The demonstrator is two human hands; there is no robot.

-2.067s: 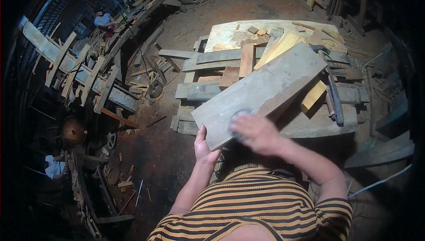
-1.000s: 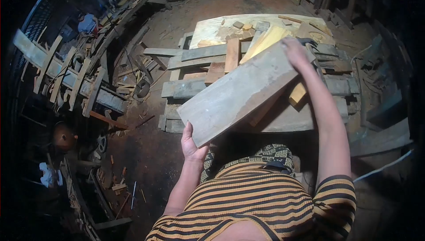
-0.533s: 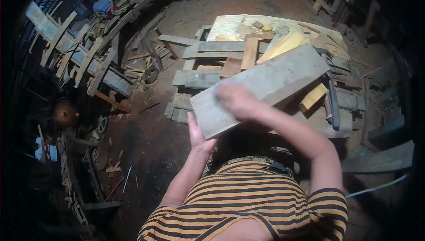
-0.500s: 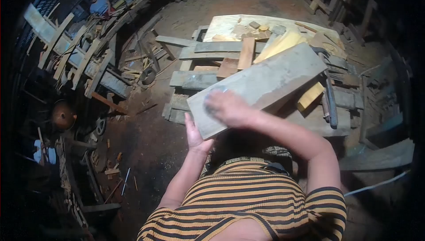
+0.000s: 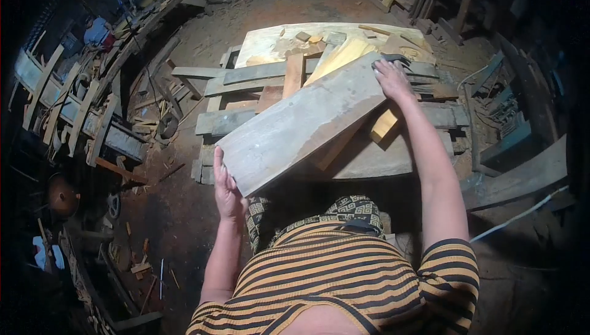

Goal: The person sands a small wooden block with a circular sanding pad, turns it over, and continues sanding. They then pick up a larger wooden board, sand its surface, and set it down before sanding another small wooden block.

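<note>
A long grey wooden board [image 5: 301,120] lies aslant in front of me, its near end raised off the pile. Part of its face is a darker, rougher brown. My left hand [image 5: 228,190] grips the near left end, with fingers along the end edge. At the far right end, my right hand [image 5: 393,80] is closed over the corner of the board. A dark object [image 5: 396,59] shows just beyond its fingers; I cannot make out whether the hand touches it. A yellow wood block [image 5: 384,126] sits under the board's right side.
Grey slats [image 5: 246,75] form a low stand under the board. Behind lies a pale sheet [image 5: 258,43] with offcuts on it. Curved wooden pieces [image 5: 80,117] lean at the left, where a person [image 5: 96,31] is partly visible. A white cable [image 5: 519,215] runs at the right.
My right hand has moved from the board's near end, where it held a dark rounded thing, to the far right corner. The view has shifted, and the hammer's handle no longer shows.
</note>
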